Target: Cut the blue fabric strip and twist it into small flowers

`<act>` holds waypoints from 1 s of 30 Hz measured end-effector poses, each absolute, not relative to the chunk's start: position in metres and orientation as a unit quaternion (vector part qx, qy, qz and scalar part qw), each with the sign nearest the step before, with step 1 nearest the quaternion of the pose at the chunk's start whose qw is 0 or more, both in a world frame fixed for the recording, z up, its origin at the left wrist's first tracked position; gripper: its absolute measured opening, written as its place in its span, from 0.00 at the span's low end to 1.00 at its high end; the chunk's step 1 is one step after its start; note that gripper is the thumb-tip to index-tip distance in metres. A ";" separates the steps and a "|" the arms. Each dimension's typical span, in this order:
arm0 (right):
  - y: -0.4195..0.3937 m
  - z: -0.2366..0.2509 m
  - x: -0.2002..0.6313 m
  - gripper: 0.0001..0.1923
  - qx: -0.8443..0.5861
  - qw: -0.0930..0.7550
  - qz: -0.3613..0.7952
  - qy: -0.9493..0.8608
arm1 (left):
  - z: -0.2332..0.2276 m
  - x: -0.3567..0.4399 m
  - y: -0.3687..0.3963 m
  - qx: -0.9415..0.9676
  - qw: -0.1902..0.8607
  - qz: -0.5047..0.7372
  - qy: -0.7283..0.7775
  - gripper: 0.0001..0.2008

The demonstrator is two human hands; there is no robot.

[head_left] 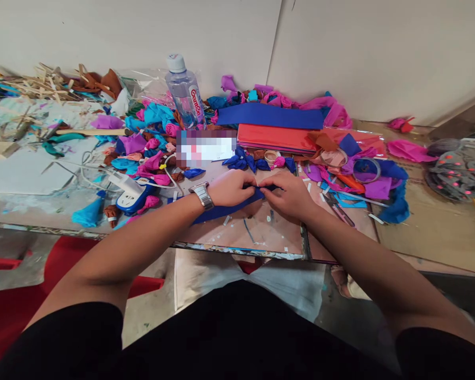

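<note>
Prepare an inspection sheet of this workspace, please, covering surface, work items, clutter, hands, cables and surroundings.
Surface: table, marked with paint-like spots and small white scraps.
Job's things: blue strip at the hands; twisted blue pieces just beyond.
Clutter: standing bottle, red pack, teal-handled tool, crumpled coloured pieces.
Hands: left hand and right hand both pinch the blue strip with their fingers.
Cables: white cable loosely looped near the power strip; full path unclear.
Surroundings: pale wall behind the table; red chair below, at the left.
</note>
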State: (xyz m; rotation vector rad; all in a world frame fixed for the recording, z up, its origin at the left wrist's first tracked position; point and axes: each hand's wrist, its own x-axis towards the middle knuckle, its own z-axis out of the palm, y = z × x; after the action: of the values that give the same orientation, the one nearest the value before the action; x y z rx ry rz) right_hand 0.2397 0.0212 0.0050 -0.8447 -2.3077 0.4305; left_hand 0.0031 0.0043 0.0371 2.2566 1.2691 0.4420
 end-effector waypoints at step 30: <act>0.021 0.005 0.240 0.05 -0.309 0.332 0.115 -0.884 | 0.033 0.002 0.005 0.829 0.262 0.197 0.454 0.17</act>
State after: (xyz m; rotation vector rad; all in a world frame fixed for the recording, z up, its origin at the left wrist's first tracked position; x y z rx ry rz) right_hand 0.2399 0.0214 0.0047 -0.8073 -2.3085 0.3006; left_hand 0.0023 0.0053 0.0333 2.2423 1.2295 0.5321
